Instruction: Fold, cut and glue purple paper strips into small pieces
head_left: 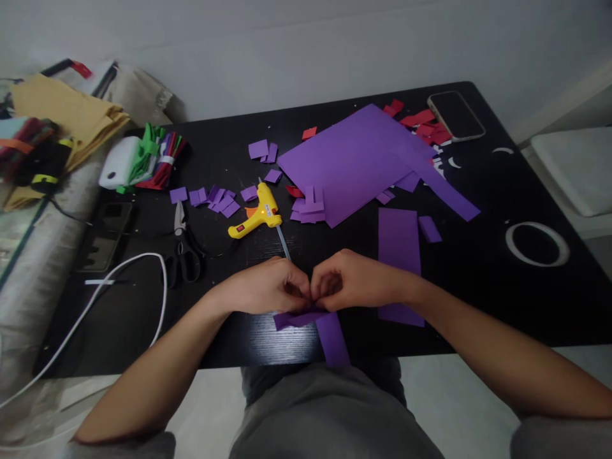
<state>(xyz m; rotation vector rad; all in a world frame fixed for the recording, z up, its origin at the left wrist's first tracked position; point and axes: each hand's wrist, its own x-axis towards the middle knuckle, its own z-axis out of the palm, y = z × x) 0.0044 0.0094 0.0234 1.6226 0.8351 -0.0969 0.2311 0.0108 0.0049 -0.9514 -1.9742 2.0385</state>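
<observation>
Close to the front edge of the black table, my left hand (280, 287) and my right hand (347, 280) meet with fingertips pinched together. Both grip a purple paper strip (299, 320), whose upper part is hidden behind my fingers. A second purple strip (333, 341) hangs down below my right hand toward the table edge; whether it is joined to the first I cannot tell. Just beyond my left hand lies a yellow glue gun (261, 211) with a glue stick (284, 242) poking out of its back. Under my right forearm rests a purple paper rectangle (398, 245).
A large purple sheet (354, 159) covers the back middle, with small folded purple pieces (222, 199) nearby. Black-handled scissors (184, 255) and a white cable (165, 287) lie left. At right are a phone (456, 115), red scraps (433, 132) and a white ring (511, 245).
</observation>
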